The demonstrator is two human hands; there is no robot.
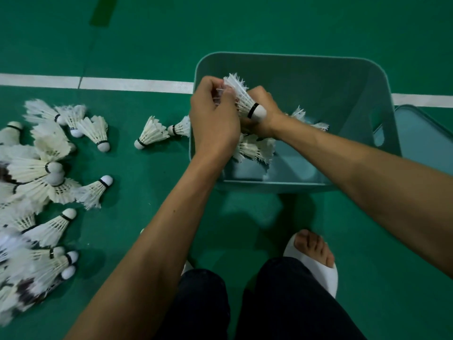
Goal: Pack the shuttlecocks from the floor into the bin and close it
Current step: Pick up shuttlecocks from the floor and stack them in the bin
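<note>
Shuttlecocks with white feathers and white cork tips lie in a loose, overlapping heap on the green floor along the left edge of the frame. A few have dark marks on their feathers. Two more lie apart from the heap at centre left, and the nearer one is just beside the bin's left wall.

From the head camera we look down at a teal plastic bin, open at the top, sitting right of centre in the upper half of the frame. Both hands meet over its left half. The left hand reaches in from the lower left with its fingers curled, pinching the feathers of a held shuttlecock. The right hand comes in from the right edge and curls around the same bunch from below. The shuttlecock's cork tip, ringed with a black band, points to the lower right and lies over that hand. We cannot tell how many shuttlecocks the hands hold between them.

Under the hands, a small pile of shuttlecocks lies inside the bin. A teal lid lies on the floor by the bin's right wall. A white court line crosses the floor behind the bin. At the bottom we see dark trousers and a foot in a white open-toed slide.
</note>
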